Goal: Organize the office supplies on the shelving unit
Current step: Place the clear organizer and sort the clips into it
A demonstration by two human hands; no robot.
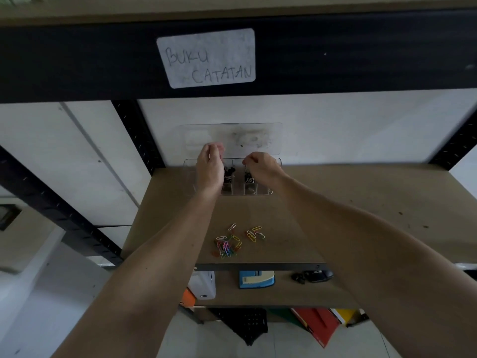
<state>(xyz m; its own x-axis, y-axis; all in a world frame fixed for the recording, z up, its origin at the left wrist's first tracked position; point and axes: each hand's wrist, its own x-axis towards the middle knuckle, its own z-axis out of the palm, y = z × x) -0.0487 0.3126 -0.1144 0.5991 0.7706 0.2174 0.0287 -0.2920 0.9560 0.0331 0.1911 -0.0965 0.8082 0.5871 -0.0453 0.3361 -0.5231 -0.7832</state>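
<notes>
A clear plastic organiser box point(260, 188) with several compartments stands at the back of the brown shelf point(348, 202), its lid point(258, 138) raised against the wall. Black binder clips point(228, 174) fill its middle compartments. My left hand point(209, 169) hovers over the box's left side with fingers pinched together; what it holds is hidden. My right hand point(259, 165) is pinched on a binder clip point(248, 175) by its wire handle, just above a middle compartment. A loose pile of coloured paper clips point(233, 242) lies near the shelf's front edge.
A label reading "BUKU CATATAN" point(206, 58) is stuck to the black beam above. The lower shelf holds a white device point(204, 285), a blue stapler point(256, 279) and black clips point(312, 276). Coloured folders point(317, 324) and a black crate point(247, 324) sit below.
</notes>
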